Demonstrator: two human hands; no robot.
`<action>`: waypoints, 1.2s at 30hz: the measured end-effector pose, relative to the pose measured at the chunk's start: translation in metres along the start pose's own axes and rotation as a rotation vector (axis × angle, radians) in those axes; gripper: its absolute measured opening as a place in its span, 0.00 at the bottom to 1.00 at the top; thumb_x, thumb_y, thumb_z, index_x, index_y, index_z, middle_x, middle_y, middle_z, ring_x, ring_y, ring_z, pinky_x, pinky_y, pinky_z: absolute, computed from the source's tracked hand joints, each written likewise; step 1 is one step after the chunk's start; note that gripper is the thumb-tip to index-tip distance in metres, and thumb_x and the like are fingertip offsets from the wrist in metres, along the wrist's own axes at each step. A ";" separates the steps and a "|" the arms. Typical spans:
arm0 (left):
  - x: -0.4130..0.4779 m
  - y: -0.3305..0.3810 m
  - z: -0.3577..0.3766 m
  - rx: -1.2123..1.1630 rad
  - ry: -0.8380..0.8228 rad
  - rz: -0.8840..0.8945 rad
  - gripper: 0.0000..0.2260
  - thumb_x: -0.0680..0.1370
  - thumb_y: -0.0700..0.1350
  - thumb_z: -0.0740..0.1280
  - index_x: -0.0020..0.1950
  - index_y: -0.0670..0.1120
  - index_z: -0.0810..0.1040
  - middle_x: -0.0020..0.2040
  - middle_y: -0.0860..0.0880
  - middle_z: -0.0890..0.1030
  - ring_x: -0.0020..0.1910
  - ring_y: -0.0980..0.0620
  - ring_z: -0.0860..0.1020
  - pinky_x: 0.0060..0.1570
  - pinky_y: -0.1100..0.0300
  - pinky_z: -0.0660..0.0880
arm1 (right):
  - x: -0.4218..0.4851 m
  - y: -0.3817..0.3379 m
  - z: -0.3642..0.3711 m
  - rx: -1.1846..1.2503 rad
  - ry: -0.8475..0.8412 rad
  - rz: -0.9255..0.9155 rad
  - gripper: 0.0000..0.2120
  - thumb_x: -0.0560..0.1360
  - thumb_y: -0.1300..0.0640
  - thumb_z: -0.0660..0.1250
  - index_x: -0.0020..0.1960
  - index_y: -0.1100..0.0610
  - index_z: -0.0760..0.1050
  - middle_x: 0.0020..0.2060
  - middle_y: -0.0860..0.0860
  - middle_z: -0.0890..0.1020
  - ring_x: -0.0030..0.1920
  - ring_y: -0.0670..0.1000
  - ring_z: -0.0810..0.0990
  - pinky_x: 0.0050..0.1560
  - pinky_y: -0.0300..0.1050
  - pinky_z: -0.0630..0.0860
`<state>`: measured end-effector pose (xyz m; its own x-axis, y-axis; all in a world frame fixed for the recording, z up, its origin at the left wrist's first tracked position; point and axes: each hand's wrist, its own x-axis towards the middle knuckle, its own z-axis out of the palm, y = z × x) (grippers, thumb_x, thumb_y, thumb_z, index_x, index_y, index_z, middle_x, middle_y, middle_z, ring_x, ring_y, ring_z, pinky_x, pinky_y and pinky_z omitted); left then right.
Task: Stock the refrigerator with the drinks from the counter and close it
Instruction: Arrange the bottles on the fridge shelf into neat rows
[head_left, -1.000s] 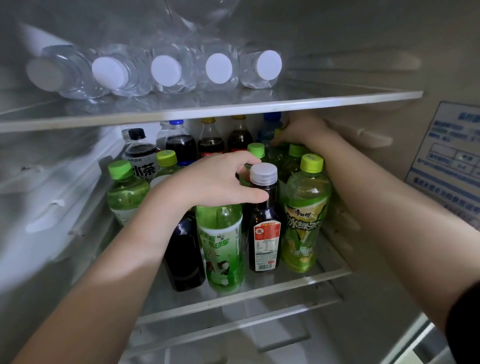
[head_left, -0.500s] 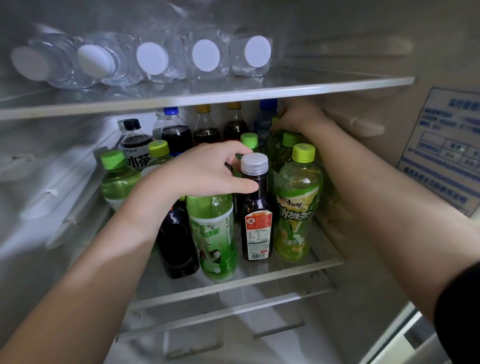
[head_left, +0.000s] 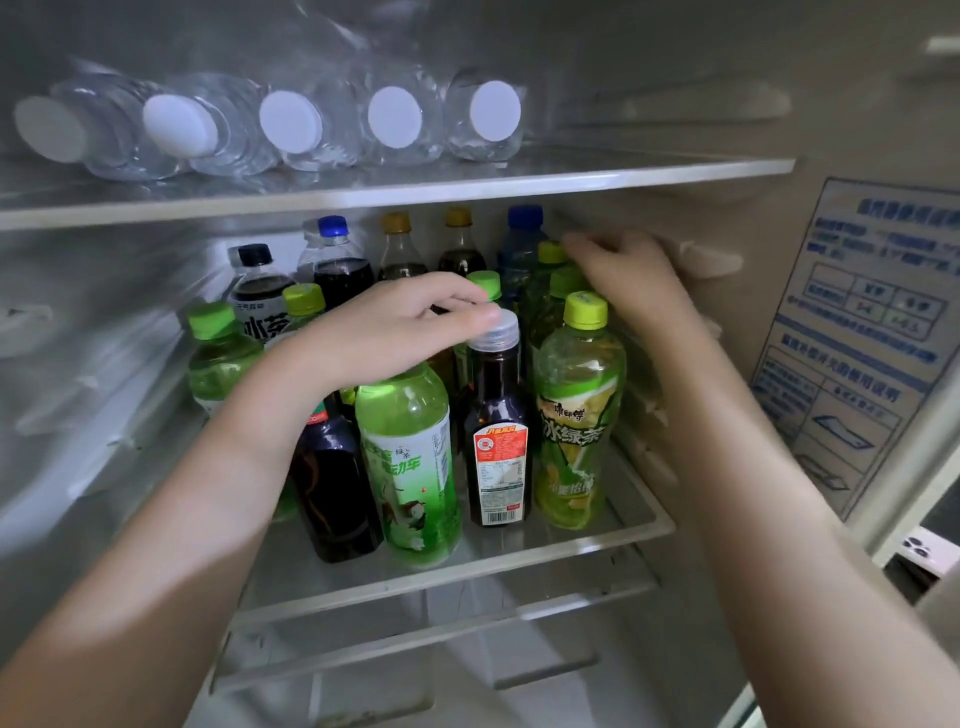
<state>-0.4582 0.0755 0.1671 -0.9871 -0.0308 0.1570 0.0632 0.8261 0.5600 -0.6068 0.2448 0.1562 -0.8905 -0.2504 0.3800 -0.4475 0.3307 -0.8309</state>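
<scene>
On the middle glass shelf (head_left: 641, 525) of the open refrigerator stand your drinks, packed upright in rows: at the front a dark bottle (head_left: 332, 483), a green tea bottle (head_left: 410, 462) with its cap hidden under your left hand (head_left: 395, 327), a small dark bottle with a silver cap (head_left: 497, 426), and a green tea bottle with a lime cap (head_left: 576, 410) at the right. Your left hand rests over the first green tea bottle's top, fingers curled loosely, fingertips (head_left: 485, 314) touching the silver cap just beside it; whether it grips anything you cannot tell. Your right hand (head_left: 623, 275) reaches deeper, palm down and fingers bent over the green-capped bottles (head_left: 551, 254) behind the lime-capped one, near the right wall; its grasp is hidden. Behind stand cola and blue-capped bottles (head_left: 337, 260). Above, water bottles (head_left: 395, 124) lie on their sides on the upper shelf (head_left: 675, 169), white caps facing you. A blue-printed sticker (head_left: 857, 338) covers the right wall.
</scene>
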 end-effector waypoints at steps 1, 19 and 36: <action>0.001 0.000 -0.001 -0.015 0.008 -0.002 0.17 0.71 0.71 0.58 0.56 0.70 0.71 0.56 0.70 0.74 0.56 0.67 0.73 0.55 0.60 0.72 | -0.012 0.002 -0.003 0.067 0.042 -0.021 0.15 0.76 0.48 0.64 0.56 0.55 0.79 0.51 0.50 0.83 0.53 0.49 0.80 0.55 0.43 0.74; 0.096 0.001 -0.019 0.494 -0.186 0.114 0.13 0.76 0.48 0.69 0.60 0.55 0.76 0.58 0.49 0.79 0.49 0.46 0.79 0.51 0.51 0.76 | -0.081 0.042 0.030 0.292 0.213 -0.349 0.13 0.75 0.52 0.66 0.59 0.44 0.71 0.49 0.33 0.78 0.52 0.35 0.77 0.50 0.27 0.70; 0.150 -0.015 -0.015 0.643 -0.084 -0.088 0.13 0.78 0.50 0.66 0.55 0.40 0.76 0.28 0.49 0.77 0.27 0.51 0.75 0.24 0.63 0.70 | -0.074 0.049 0.033 0.338 0.223 -0.369 0.15 0.74 0.52 0.66 0.60 0.46 0.73 0.52 0.37 0.79 0.55 0.39 0.77 0.57 0.36 0.72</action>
<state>-0.6048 0.0502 0.1945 -0.9944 -0.0908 0.0539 -0.0927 0.9951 -0.0343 -0.5599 0.2497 0.0741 -0.6920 -0.0837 0.7170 -0.7144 -0.0627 -0.6969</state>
